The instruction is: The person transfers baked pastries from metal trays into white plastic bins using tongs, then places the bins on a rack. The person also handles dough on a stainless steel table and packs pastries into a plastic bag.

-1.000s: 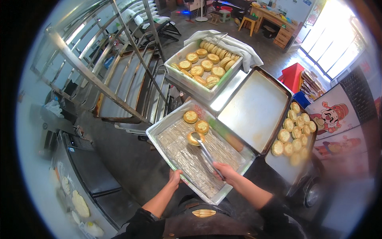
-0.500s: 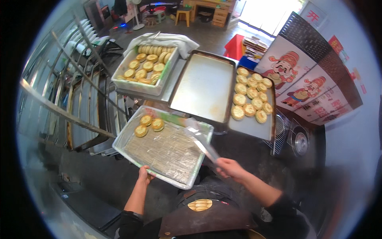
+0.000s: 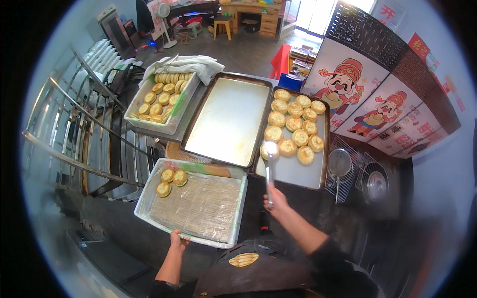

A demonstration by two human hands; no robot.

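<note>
Pastries (image 3: 300, 136) occupy the tray (image 3: 292, 172) toward its far edge, the right hand (image 3: 277, 198) clamped on tongs (image 3: 270, 172) over one at the left edge, the left hand (image 3: 179, 239) gripping the crate's (image 3: 211, 241) near edge.

Right fingers (image 3: 277, 199) curled tight, right forearm (image 3: 304, 230) slanting inward; left fingers (image 3: 177, 238) bent, lower
</note>
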